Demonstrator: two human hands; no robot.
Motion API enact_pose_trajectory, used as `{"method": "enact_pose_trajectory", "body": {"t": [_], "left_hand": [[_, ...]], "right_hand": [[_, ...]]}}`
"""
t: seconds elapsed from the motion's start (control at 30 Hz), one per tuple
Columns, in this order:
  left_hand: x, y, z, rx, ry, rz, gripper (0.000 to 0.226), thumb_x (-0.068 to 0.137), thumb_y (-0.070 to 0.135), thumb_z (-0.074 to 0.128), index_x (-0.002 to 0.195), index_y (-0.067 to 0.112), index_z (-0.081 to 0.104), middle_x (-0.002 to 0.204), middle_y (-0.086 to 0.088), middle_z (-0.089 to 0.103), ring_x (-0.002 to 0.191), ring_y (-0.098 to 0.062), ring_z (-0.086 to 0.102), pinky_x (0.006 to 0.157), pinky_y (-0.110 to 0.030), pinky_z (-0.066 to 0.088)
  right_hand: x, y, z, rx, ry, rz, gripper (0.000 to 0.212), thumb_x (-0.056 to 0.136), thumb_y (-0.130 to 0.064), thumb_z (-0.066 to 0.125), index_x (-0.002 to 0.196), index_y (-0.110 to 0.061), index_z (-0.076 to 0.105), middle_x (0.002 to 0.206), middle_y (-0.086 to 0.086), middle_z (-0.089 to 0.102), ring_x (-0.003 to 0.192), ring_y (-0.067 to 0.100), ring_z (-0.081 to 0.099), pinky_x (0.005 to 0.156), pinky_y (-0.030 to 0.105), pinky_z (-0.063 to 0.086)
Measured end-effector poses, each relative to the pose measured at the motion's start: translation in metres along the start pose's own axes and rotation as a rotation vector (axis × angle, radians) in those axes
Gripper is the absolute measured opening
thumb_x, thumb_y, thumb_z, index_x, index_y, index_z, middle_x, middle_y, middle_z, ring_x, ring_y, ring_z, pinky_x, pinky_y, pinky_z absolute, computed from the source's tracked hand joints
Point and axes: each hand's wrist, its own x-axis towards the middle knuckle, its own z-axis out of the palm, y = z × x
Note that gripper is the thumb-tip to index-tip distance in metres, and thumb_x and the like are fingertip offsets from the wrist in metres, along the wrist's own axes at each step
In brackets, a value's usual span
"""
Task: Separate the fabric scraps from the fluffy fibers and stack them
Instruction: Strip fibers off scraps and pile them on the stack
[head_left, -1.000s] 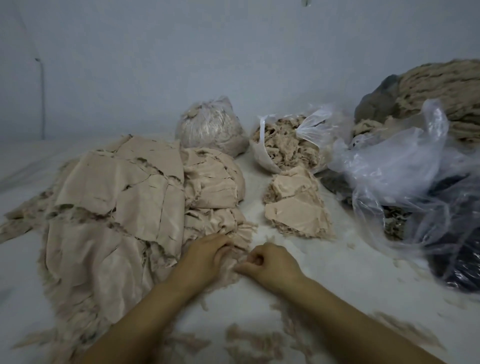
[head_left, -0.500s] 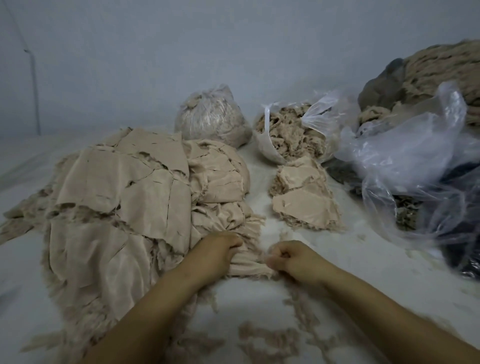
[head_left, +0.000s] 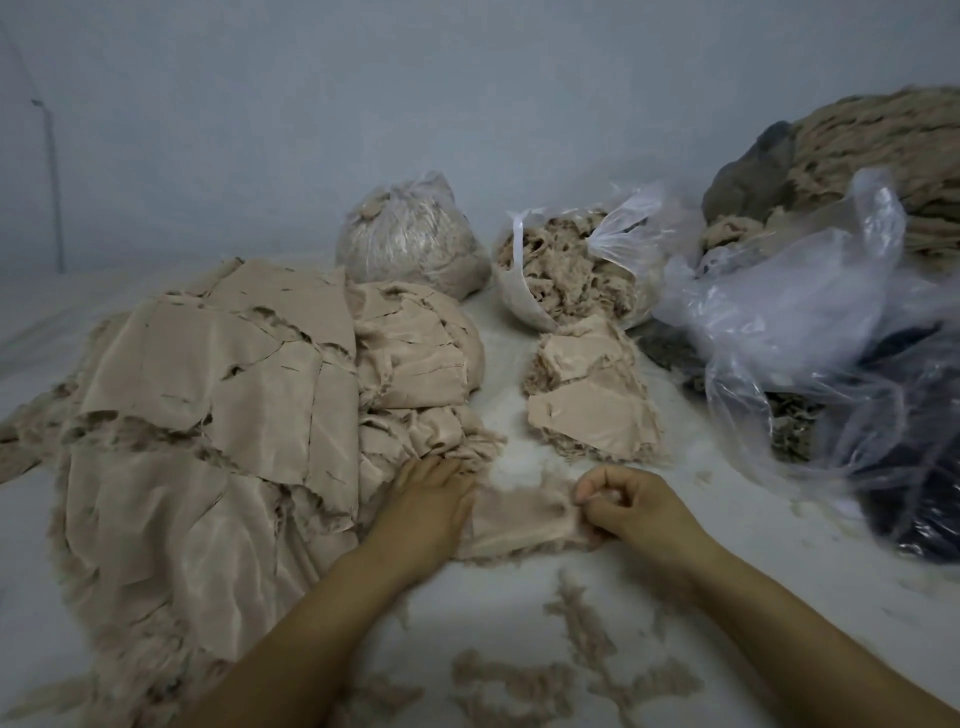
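- Beige cloth is what has changed in the head view: a fabric scrap (head_left: 519, 519) now lies stretched flat between the two hands, where half a second ago it was only a bunched edge at the fringe of the big heap of scraps (head_left: 218, 415).
- Left hand (head_left: 428, 512) presses the scrap's left end down, fingers fairly straight; right hand (head_left: 631, 512) has drawn rightward, fingers curled, pinching the other end.
- That suggests the piece is coming free of its fluff (loose fluffy fibers (head_left: 571, 675) litter the white surface (head_left: 727, 519) nearby).
- Likely destination: the small stack (head_left: 592, 400) just beyond, near the open bag of fluff (head_left: 566, 270).
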Motion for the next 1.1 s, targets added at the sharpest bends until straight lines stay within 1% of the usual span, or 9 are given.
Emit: {"method": "enact_pose_trajectory", "body": {"t": [0.1, 0.2, 0.33, 0.47, 0.67, 0.73, 0.87, 1.0, 1.1], "left_hand": [[0.004, 0.023, -0.006, -0.548, 0.248, -0.037, 0.034, 0.100, 0.024, 0.044, 0.129, 0.012, 0.056, 0.130, 0.008, 0.049, 0.126, -0.003, 0.037, 0.105, -0.002, 0.014], [0.010, 0.043, -0.012, -1.115, -0.082, -0.268, 0.056, 0.084, 0.049, 0.055, 0.131, 0.018, 0.054, 0.125, 0.007, 0.055, 0.118, -0.005, 0.049, 0.102, -0.018, 0.034], [0.007, 0.050, -0.013, -1.387, -0.165, -0.263, 0.013, 0.087, 0.024, 0.063, 0.078, 0.016, 0.069, 0.070, 0.003, 0.065, 0.065, -0.007, 0.058, 0.061, -0.018, 0.047], [0.007, 0.038, -0.018, -1.375, 0.104, -0.437, 0.028, 0.095, 0.015, 0.054, 0.068, 0.016, 0.058, 0.061, 0.000, 0.052, 0.056, -0.013, 0.047, 0.054, -0.024, 0.038], [0.015, 0.052, -0.024, -1.547, 0.164, -0.509, 0.020, 0.097, 0.014, 0.050, 0.085, 0.004, 0.063, 0.079, -0.012, 0.065, 0.072, -0.019, 0.060, 0.072, -0.034, 0.049], [0.016, 0.063, -0.024, -1.525, 0.164, -0.488, 0.022, 0.097, 0.014, 0.049, 0.091, -0.004, 0.061, 0.087, -0.020, 0.063, 0.082, -0.028, 0.058, 0.082, -0.045, 0.047], [0.016, 0.067, -0.022, -1.376, 0.263, -0.499, 0.031, 0.100, 0.023, 0.043, 0.088, 0.000, 0.060, 0.078, -0.010, 0.060, 0.074, -0.022, 0.055, 0.071, -0.034, 0.046], [0.019, 0.073, -0.027, -1.337, 0.281, -0.440, 0.046, 0.089, 0.045, 0.053, 0.096, 0.001, 0.064, 0.087, -0.006, 0.069, 0.082, -0.018, 0.065, 0.079, -0.032, 0.050], [0.023, 0.072, -0.023, -1.192, 0.418, -0.427, 0.037, 0.093, 0.029, 0.056, 0.081, -0.006, 0.061, 0.071, -0.012, 0.060, 0.067, -0.023, 0.054, 0.066, -0.037, 0.045]], "right_hand": [[-0.001, 0.000, -0.008, 0.021, -0.061, -0.036, 0.029, 0.087, 0.013, 0.051, 0.071, -0.010, 0.059, 0.054, -0.001, 0.037, 0.050, 0.010, 0.031, 0.051, 0.022, 0.028], [-0.002, 0.002, -0.002, 0.067, -0.147, -0.057, 0.027, 0.088, 0.010, 0.054, 0.072, -0.012, 0.060, 0.053, -0.003, 0.039, 0.049, 0.008, 0.032, 0.050, 0.020, 0.026], [-0.002, 0.002, 0.007, 0.196, -0.134, -0.007, 0.018, 0.087, 0.007, 0.060, 0.077, -0.007, 0.064, 0.056, 0.004, 0.053, 0.050, 0.012, 0.053, 0.056, 0.028, 0.056], [-0.003, 0.008, -0.005, 0.204, 0.034, 0.040, 0.011, 0.087, 0.008, 0.059, 0.082, 0.000, 0.066, 0.068, 0.017, 0.066, 0.057, 0.017, 0.063, 0.057, 0.024, 0.056], [-0.007, -0.003, 0.012, -0.091, -0.171, 0.017, 0.048, 0.077, -0.056, 0.063, 0.094, -0.013, 0.074, 0.092, 0.011, 0.071, 0.080, 0.016, 0.062, 0.073, 0.025, 0.048], [-0.003, -0.005, 0.024, 0.093, -0.116, 0.042, 0.048, 0.083, -0.045, 0.066, 0.092, 0.003, 0.066, 0.085, 0.019, 0.067, 0.079, 0.025, 0.060, 0.075, 0.036, 0.047], [0.004, -0.007, 0.038, 0.243, 0.164, -0.002, 0.018, 0.091, -0.018, 0.062, 0.085, -0.002, 0.063, 0.076, 0.013, 0.067, 0.072, 0.024, 0.062, 0.069, 0.036, 0.051], [0.003, -0.010, 0.047, 0.011, 0.165, -0.162, 0.021, 0.092, -0.021, 0.062, 0.075, -0.009, 0.062, 0.062, 0.000, 0.062, 0.060, 0.008, 0.055, 0.058, 0.026, 0.044], [0.004, -0.012, 0.045, -0.062, 0.186, -0.208, 0.024, 0.087, -0.024, 0.068, 0.065, -0.019, 0.059, 0.054, -0.014, 0.056, 0.053, -0.002, 0.047, 0.054, 0.016, 0.038]]}}
